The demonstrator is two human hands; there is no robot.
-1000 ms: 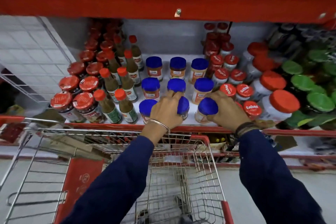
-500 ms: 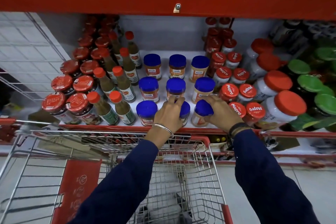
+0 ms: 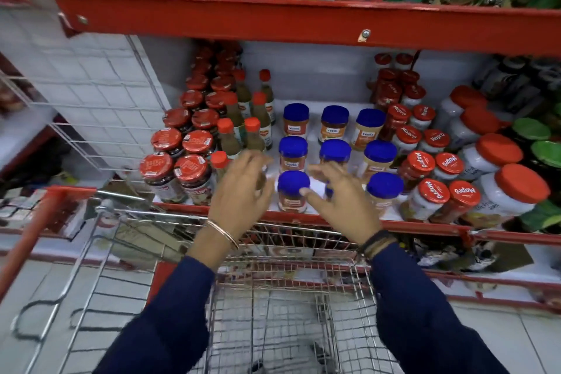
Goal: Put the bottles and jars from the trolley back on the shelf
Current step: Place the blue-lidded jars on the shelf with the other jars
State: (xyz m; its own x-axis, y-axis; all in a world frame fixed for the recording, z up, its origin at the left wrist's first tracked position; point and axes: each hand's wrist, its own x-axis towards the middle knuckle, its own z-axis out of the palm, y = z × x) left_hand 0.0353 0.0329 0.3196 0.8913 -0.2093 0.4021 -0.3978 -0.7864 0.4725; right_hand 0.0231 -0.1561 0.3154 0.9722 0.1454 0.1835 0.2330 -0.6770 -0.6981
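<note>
Blue-lidded jars [image 3: 294,147] stand in three rows on the white shelf [image 3: 391,215]. My left hand [image 3: 239,194] hovers open and blurred in front of the small red-capped bottles [image 3: 226,136], holding nothing. My right hand [image 3: 340,200] is open too, fingers spread, in front of the front row. It partly hides the middle front jar [image 3: 328,190]. The front-left jar [image 3: 293,190] and front-right jar [image 3: 384,188] stand free. Below my arms is the wire trolley [image 3: 273,297]; I see no jars in the visible part of its basket.
Red-lidded dark jars [image 3: 188,167] crowd the shelf's left. Mapro jars [image 3: 431,191] and big orange-lidded tubs [image 3: 513,188] fill the right, with green-lidded ones [image 3: 531,130] beyond. A red shelf beam [image 3: 303,24] with packets above overhangs. A wire rack [image 3: 91,100] stands left.
Both hands have let go of the front-row blue-lidded jars and drawn back toward me, fingers spread. The view has tilted up, showing more of the upper shelf.
</note>
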